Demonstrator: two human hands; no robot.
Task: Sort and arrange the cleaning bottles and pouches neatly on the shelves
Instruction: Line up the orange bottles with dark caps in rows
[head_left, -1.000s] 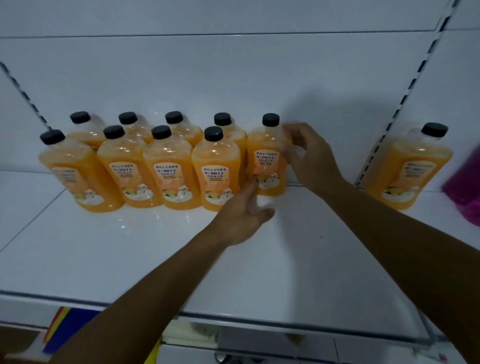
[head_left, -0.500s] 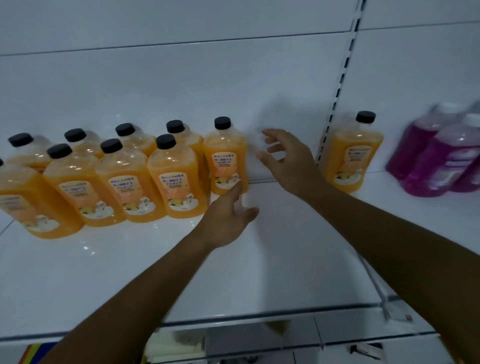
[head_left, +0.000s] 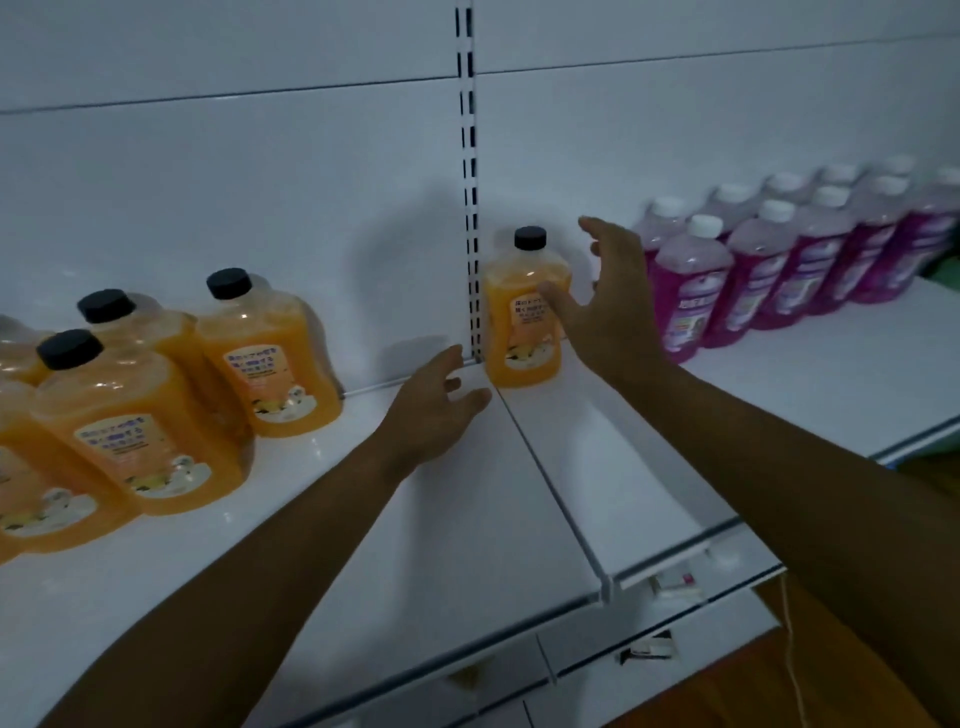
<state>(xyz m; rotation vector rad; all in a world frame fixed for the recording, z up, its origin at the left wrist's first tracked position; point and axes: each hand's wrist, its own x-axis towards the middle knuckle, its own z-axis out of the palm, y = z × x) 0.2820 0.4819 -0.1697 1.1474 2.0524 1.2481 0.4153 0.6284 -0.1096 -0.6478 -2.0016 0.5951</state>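
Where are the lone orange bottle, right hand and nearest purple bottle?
lone orange bottle (head_left: 519, 332), head view, on its label.
right hand (head_left: 615, 306), head view, on the palm.
nearest purple bottle (head_left: 688, 291), head view, on its body.

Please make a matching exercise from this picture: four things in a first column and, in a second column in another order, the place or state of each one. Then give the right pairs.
Column 1
1. lone orange bottle
2. purple bottles
3. left hand
4. right hand

Column 2
A. in rows at the right end of the shelf, with white caps
B. open, low over the shelf beside the seam between two shelf boards
C. just right of the slotted upright, with a black cap
D. open, fingers spread, between the orange bottle and the purple ones

Pairs: 1-C, 2-A, 3-B, 4-D
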